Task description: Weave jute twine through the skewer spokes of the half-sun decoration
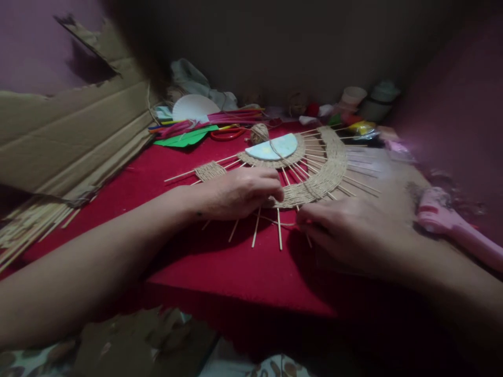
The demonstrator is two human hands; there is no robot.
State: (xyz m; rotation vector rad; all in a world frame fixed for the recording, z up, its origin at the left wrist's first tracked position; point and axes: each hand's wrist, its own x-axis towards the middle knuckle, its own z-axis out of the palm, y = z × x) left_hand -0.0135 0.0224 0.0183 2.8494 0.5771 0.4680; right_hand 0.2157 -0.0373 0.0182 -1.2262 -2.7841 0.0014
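Left hand (239, 192) pressing down, fingers curled, on the near rim of the woven twine fan (314, 178), lying mid-counter (236, 272) on the red cloth. Right hand (346, 230) pinching closed on a twine strand (281, 222) just beside the sticks (279, 235) poking toward the near edge. Twine ball (259, 133) sitting toward the far edge; pink tool (451, 222) lying at the right edge.

A woven fan of sticks (310, 173) lies at the centre of the frame on a cloth-covered table (243, 272). The left hand (236, 193) rests on the fan's lower edge; the right hand (346, 230) lies just right of it, lower in the frame. A ball of twine (259, 133) sits behind the fan. Cardboard (70, 136) stands at the left, loose sticks (27, 225) below it. Jars (369, 99) stand at the upper right, a glue gun (451, 220) at the right edge.
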